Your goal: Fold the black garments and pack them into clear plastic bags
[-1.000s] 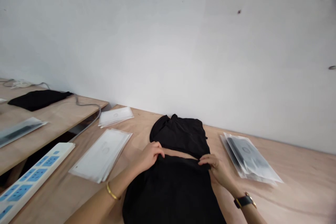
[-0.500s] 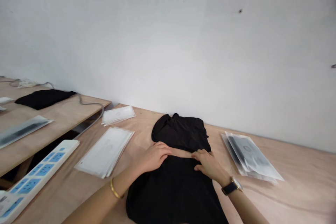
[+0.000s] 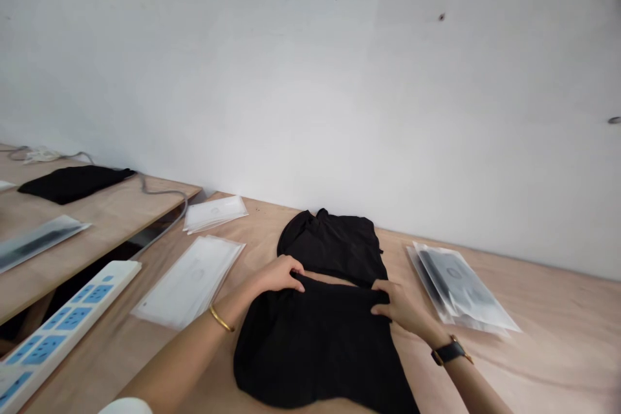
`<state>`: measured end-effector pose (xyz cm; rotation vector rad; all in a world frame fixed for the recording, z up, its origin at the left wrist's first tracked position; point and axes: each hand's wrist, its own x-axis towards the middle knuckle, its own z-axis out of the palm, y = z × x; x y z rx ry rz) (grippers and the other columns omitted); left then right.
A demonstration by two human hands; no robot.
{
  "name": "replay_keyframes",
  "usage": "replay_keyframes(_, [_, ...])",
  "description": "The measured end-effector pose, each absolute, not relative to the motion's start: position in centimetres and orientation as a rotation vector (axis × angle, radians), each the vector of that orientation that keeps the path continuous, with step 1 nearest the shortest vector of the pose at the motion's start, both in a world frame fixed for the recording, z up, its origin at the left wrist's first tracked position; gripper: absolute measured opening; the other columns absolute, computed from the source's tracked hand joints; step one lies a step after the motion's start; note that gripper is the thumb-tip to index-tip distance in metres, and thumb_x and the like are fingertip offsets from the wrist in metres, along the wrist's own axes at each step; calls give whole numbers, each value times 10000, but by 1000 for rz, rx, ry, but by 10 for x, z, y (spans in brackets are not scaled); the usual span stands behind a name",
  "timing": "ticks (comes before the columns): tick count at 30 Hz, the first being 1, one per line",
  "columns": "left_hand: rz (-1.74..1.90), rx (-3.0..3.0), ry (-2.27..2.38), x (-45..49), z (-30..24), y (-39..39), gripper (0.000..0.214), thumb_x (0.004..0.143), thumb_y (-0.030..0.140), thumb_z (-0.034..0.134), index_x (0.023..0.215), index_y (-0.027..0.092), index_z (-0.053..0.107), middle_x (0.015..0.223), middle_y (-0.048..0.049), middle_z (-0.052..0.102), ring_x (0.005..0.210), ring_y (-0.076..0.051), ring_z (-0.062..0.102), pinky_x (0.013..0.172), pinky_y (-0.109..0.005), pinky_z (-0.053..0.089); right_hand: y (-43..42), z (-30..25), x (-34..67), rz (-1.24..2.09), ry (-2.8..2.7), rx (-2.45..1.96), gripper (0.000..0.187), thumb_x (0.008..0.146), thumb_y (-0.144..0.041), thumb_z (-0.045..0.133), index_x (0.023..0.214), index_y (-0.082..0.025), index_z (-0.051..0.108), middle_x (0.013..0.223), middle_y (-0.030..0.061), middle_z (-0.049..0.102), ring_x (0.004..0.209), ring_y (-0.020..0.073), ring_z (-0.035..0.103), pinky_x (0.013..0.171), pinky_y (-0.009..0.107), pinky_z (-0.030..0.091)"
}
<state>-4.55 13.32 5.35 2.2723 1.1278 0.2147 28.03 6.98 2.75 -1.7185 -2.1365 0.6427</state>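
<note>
A black garment [image 3: 315, 336] lies flat on the wooden table [image 3: 543, 349] in front of me. My left hand [image 3: 277, 274] pinches its far left corner, fingers closed on the cloth. My right hand [image 3: 398, 307] grips the far right corner in the same way. Just beyond the hands lies a second pile of black cloth [image 3: 334, 246], close to the wall.
A stack of clear plastic bags [image 3: 191, 281] lies to the left, a smaller stack [image 3: 213, 213] behind it. Filled bags [image 3: 458, 288] lie at the right. A white and blue power strip [image 3: 58, 330] bridges the gap to a second table [image 3: 97, 220] holding another black cloth [image 3: 70, 181].
Both hands went from lying flat near the garment's middle to its far corners, where they now pinch the edge. The near garment has shifted slightly.
</note>
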Motion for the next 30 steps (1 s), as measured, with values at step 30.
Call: replay_keyframes(30, [495, 1760, 1200, -90, 17, 42, 335, 630, 228, 715, 919, 192, 547, 817, 30, 579, 798, -169, 547, 696, -243, 401, 54, 33, 284, 691, -1738, -1497, 188, 715, -399, 566, 725, -231, 482, 655, -24, 558, 643, 168, 565, 589, 282, 464])
